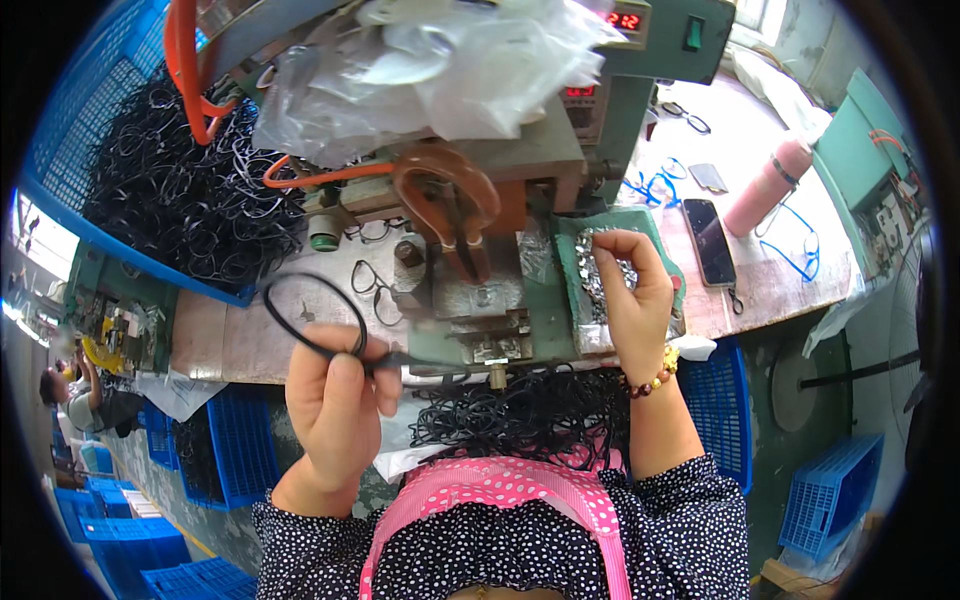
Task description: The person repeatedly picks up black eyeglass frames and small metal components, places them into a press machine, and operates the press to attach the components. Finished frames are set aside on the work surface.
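Observation:
My left hand (338,400) is closed, with thumb and fingers pinching a black glasses frame (352,306). One rim loops up above my fingers. The rest stretches right toward the machine's metal fixture (490,342) and is blurred. Over a green tray (572,300) on the right, my right hand (640,295) has its thumb and forefinger pinched together. Small silvery metal pieces (587,285) fill this tray beneath the fingers. Whatever sits between those fingertips is too small to make out. A tool with orange handles (447,160) stands above the fixture, beyond both hands.
Black frames heap in a blue crate (150,262) at far left, and more black frames (520,410) lie on my lap. A plastic bag (440,70) covers the machine top. A phone (710,243), a pink bottle (770,187) and blue glasses frames (800,258) lie rightward.

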Available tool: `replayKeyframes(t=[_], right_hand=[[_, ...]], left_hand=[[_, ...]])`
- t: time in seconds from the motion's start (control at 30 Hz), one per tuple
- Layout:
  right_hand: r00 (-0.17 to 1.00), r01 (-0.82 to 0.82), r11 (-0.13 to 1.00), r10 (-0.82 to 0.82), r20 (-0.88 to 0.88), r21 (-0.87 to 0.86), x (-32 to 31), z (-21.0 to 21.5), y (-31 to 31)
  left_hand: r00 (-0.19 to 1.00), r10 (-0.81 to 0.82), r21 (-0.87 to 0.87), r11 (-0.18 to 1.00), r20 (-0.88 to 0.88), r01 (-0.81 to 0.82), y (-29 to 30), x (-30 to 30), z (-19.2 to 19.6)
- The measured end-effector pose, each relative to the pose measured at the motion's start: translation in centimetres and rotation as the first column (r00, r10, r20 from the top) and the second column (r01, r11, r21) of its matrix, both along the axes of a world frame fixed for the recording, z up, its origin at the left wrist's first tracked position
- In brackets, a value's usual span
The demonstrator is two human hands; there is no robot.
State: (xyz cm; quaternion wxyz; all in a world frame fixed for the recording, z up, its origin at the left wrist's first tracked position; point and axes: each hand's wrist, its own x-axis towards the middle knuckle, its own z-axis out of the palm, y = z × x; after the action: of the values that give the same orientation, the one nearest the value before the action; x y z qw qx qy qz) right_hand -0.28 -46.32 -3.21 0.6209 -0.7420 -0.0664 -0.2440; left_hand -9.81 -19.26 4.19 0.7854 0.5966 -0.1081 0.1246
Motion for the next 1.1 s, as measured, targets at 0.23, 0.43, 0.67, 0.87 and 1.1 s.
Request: replayKeyframes(t=[0.23, 0.43, 0.67, 0.87, 1.1], right_hand=[[0.995, 0.005, 0.801, 0.059, 0.086, -0.599, -1.1, -1.8, -1.2], [0.956, -0.188, 0.667, 0.293, 0.022, -0.721, -2.4, -3.8, -0.8], [0.937, -0.252, 0.669, 0.35, -0.003, -0.7, -3.3, -2.9, -1.4], [0.976, -0.208, 0.892, 0.163, -0.145, -0.402, -8.4, -3.1, -3.4], [0.959, -0.047, 0.973, -0.02, -0.283, -0.226, -15.1, -7.5, -7.9]], left_hand=[[0.994, 0.008, -0.007, 1.0, -0.112, -0.009, -0.8, -4.1, -2.9], [0.958, -0.029, 0.009, 0.999, -0.284, 0.033, -1.1, -7.6, -4.5], [0.946, 0.102, 0.113, 0.991, -0.309, -0.07, 0.8, -11.5, -7.1], [0.907, 0.349, 0.469, 0.858, -0.235, -0.209, 4.7, -13.3, -13.0], [0.783, 0.178, 0.638, 0.698, -0.595, 0.326, 9.6, -16.5, -16.8]])
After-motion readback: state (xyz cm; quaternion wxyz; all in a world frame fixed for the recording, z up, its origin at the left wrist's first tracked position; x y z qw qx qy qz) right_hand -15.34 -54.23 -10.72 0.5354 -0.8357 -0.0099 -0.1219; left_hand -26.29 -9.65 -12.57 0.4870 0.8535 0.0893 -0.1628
